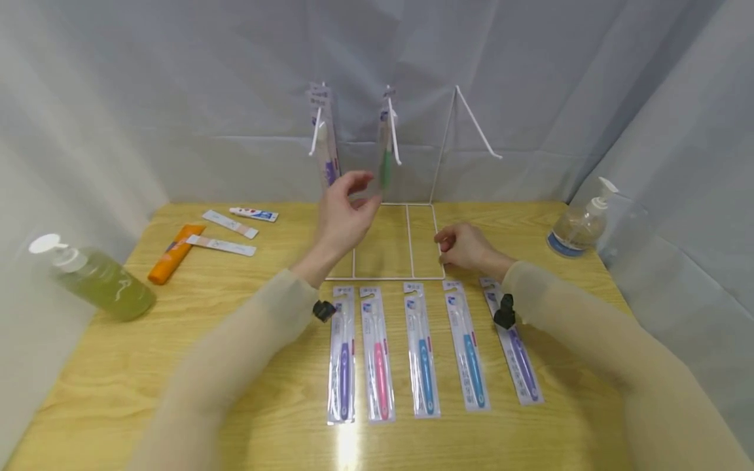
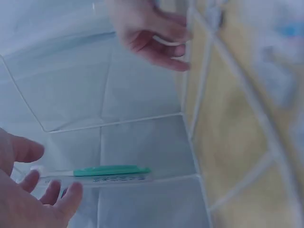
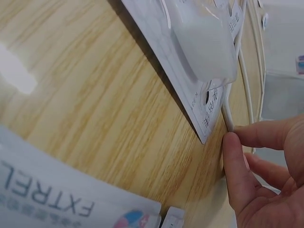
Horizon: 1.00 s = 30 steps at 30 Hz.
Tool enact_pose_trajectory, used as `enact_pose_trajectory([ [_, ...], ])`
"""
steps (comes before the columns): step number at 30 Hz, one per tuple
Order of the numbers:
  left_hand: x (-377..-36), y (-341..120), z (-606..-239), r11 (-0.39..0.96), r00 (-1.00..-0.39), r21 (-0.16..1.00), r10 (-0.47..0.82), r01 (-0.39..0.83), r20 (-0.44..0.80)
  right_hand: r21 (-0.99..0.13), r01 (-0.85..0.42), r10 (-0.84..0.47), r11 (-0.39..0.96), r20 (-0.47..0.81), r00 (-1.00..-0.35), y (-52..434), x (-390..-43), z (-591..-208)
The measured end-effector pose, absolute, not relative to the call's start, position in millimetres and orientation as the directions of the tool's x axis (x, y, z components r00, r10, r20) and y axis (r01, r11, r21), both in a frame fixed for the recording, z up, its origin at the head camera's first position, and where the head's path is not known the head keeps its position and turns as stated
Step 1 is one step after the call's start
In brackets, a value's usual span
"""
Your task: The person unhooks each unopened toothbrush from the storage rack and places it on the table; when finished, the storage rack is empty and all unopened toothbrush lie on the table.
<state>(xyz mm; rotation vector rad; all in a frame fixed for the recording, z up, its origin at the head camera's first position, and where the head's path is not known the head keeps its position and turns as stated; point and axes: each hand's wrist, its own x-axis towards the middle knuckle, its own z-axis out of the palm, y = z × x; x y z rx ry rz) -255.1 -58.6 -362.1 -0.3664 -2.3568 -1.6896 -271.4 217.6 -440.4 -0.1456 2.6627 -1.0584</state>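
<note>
A white wire rack [image 1: 383,279] stands at the back of the table. My right hand [image 1: 468,247] pinches the right side of its base wire [image 3: 228,115] between thumb and finger. My left hand [image 1: 347,219] is raised before the middle hook, fingers loosely bent and nothing between them. Just beyond those fingers, a packaged green toothbrush [image 1: 385,163] hangs from the middle hook; the left wrist view shows its green handle [image 2: 111,170] apart from the hand. On the left hook hangs a packaged purple toothbrush [image 1: 330,171], partly covered by my left hand. The right hook [image 1: 478,127] is bare.
Several packaged toothbrushes [image 1: 425,366] lie in a row before the rack. At left are a green pump bottle [image 1: 112,284], an orange tube [image 1: 175,254], two slim sachets [image 1: 220,245] and a small toothpaste tube [image 1: 254,214]. A clear pump bottle [image 1: 580,229] stands at right.
</note>
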Motion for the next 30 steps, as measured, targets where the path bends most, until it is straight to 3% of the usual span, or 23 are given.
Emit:
enact_pose_trajectory([
  [6, -303, -25, -359, 0.353, -0.874, 0.826, -0.046, 0.439, 0.484, -0.697, 0.006, -0.193, 0.717, -0.207, -0.959, 220, -272, -441],
  [11, -324, -18, -362, 0.334, -0.873, 0.837, -0.075, 0.433, 0.482, -0.687, -0.007, -0.198, 0.727, -0.199, -0.960, 218, -271, -440],
  [19, -326, -17, -352, 0.341, -0.895, 0.856, -0.082, 0.389, 0.439, -0.677, -0.018, -0.203, 0.735, -0.194, -0.960, 218, -271, -441],
  [30, -327, -11, -347, 0.344, -0.852, 0.807, -0.032, 0.481, 0.522, -0.673, -0.011, -0.187, 0.740, -0.190, -0.964, 218, -277, -446],
])
